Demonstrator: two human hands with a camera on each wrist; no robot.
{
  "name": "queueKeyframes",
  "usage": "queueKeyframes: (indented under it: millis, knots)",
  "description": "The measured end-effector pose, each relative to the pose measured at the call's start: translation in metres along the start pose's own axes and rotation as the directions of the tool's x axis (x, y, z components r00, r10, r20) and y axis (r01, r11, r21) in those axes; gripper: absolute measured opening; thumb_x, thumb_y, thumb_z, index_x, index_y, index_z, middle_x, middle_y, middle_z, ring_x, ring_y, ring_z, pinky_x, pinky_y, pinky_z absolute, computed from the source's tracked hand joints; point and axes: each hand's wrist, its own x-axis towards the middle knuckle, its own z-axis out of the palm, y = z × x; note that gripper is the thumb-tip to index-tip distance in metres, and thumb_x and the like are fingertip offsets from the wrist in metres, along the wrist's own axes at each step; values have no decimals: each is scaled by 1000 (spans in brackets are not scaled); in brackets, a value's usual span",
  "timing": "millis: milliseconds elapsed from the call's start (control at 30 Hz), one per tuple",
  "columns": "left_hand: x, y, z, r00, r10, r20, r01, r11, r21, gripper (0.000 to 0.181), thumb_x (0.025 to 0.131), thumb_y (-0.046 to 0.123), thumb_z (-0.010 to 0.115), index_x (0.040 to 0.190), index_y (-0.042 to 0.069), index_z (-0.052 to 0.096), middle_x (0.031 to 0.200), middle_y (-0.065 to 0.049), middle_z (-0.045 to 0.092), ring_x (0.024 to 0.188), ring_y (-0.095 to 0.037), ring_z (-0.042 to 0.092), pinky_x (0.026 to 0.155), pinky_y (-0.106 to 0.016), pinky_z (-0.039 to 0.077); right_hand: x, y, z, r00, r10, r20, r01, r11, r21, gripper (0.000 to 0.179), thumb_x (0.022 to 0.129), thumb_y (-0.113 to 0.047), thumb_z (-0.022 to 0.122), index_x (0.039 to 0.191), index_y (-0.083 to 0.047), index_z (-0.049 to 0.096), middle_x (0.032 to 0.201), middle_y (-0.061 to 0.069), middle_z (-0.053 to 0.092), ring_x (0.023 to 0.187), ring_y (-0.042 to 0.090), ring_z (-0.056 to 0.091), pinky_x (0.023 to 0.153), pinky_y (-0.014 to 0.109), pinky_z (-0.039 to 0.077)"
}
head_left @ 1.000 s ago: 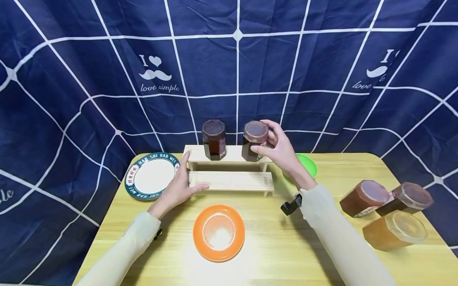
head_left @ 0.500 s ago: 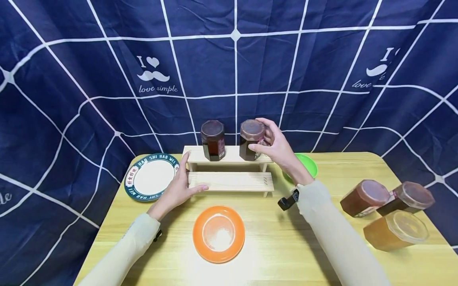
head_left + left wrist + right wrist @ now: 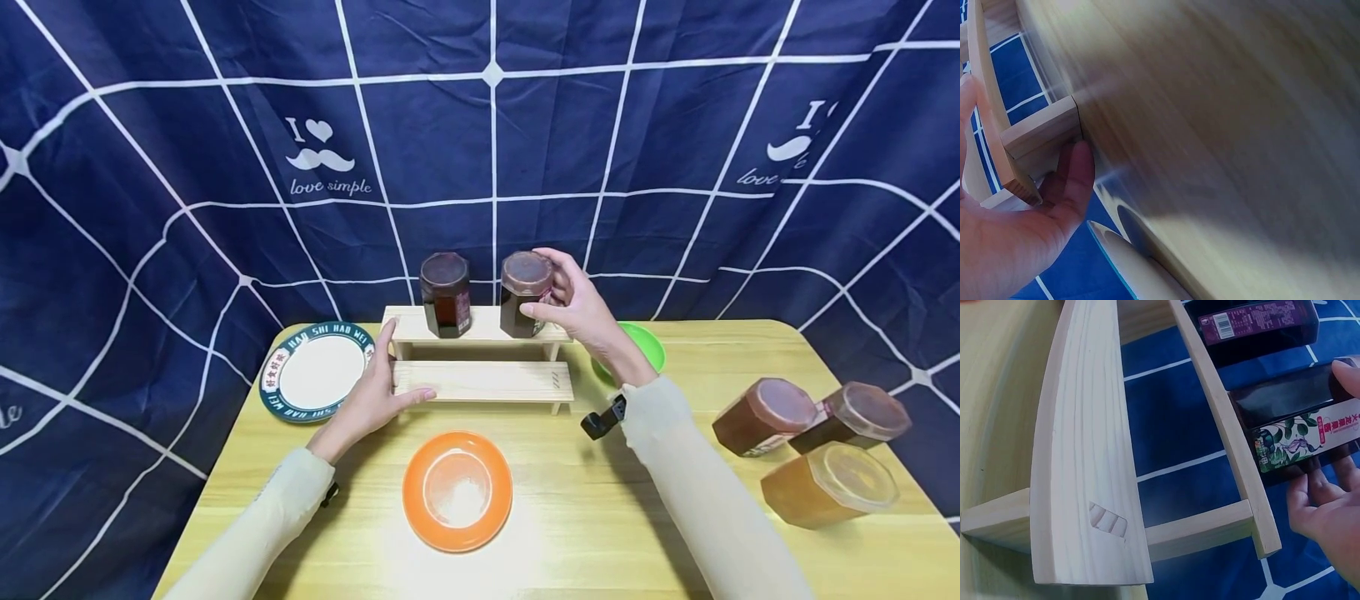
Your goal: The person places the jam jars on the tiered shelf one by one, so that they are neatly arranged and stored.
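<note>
A two-step wooden rack (image 3: 487, 381) stands at the back of the table. On its upper step are two dark eight-sided jars with brown lids, the left jar (image 3: 446, 295) upright and untouched. My right hand (image 3: 581, 308) grips the right jar (image 3: 517, 304) from its right side, thumb in front and fingers behind. In the right wrist view this jar's printed label (image 3: 1307, 440) shows, and its base meets the upper step. My left hand (image 3: 371, 392) holds the rack's left end; in the left wrist view its fingers (image 3: 1079, 178) curl about the wooden end piece.
An orange plate (image 3: 457, 533) lies in front of the rack. To the left is a green-rimmed white plate (image 3: 322, 371); a green bowl (image 3: 647, 343) sits partly behind my right wrist. Three jars, red-brown (image 3: 761, 417), dark (image 3: 851, 417) and amber (image 3: 821, 487), stand at the right.
The right hand has shifted the right jar slightly left along the upper step, and it is nearly still in the last half second. My left hand keeps its place on the rack.
</note>
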Motion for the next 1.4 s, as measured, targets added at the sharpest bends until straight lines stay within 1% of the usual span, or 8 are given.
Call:
queueKeyframes:
  millis: [300, 433, 567, 800, 1000, 1067, 1267, 1400]
  knots:
    - [0, 0, -1, 1000, -5, 0, 5, 1000, 7, 131, 89, 39, 94, 175, 25, -4, 173, -31, 23, 148, -50, 42, 117, -67, 36, -2, 0, 3, 1000, 29, -5, -29, 1000, 4, 87, 93, 13, 76, 166, -10, 33, 154, 14, 55, 132, 22, 57, 106, 28, 45]
    - [-1, 0, 0, 1000, -4, 4, 4, 1000, 8, 132, 89, 39, 95, 175, 25, -4, 166, -33, 34, 140, -48, 51, 115, -67, 40, -6, 1, 4, 999, 38, -29, -38, 999, -21, 90, 94, 11, 76, 168, -11, 30, 161, 13, 48, 144, 20, 49, 117, 30, 37]
    - [-1, 0, 1, 1000, -5, 4, 5, 1000, 11, 132, 88, 40, 95, 175, 26, -4, 159, -34, 43, 131, -45, 59, 111, -66, 43, -12, 0, 7, 996, 31, -82, -32, 999, -17, 91, 95, 7, 76, 170, -12, 28, 160, 15, 45, 146, 23, 46, 123, 37, 32]
    - [-1, -1, 1, 1000, 10, 0, -10, 1000, -5, 132, 89, 38, 94, 175, 24, -5, 169, -34, 29, 143, -49, 48, 116, -67, 38, -24, -8, 10, 986, 0, -164, -3, 1000, -17, 91, 94, 5, 76, 168, -11, 28, 163, 12, 41, 149, 25, 42, 125, 49, 28]
    - [-1, -2, 1, 1000, 3, -3, -3, 1000, 4, 133, 89, 40, 95, 175, 26, -5, 170, -33, 27, 143, -50, 48, 116, -67, 38, -34, -17, 9, 972, -66, -225, 69, 998, 2, 82, 96, 10, 72, 165, -8, 31, 164, 24, 40, 153, 29, 41, 126, 56, 23]
    - [-1, -2, 1, 1000, -2, -5, 2, 1000, 11, 133, 88, 40, 95, 175, 26, -5, 171, -32, 26, 143, -49, 48, 116, -67, 38, -39, -20, 8, 966, -85, -244, 89, 996, 4, 79, 96, 12, 70, 163, -7, 32, 163, 27, 39, 152, 30, 43, 126, 52, 26]
    - [-1, -1, 1, 1000, -5, -3, 5, 1000, 13, 133, 88, 40, 95, 175, 26, -5, 173, -31, 23, 146, -50, 45, 118, -67, 36, -57, -29, 1, 949, -143, -282, 155, 988, 22, 71, 97, 18, 65, 159, -3, 38, 155, 25, 46, 146, 34, 49, 118, 37, 39]
    - [-1, -1, 2, 1000, -5, 1, 5, 1000, 15, 133, 88, 41, 95, 175, 26, -5, 170, -33, 28, 141, -49, 50, 116, -67, 38, -76, -33, -5, 939, -177, -296, 196, 980, 36, 68, 97, 21, 61, 157, -3, 41, 153, 25, 48, 142, 36, 52, 113, 32, 45]
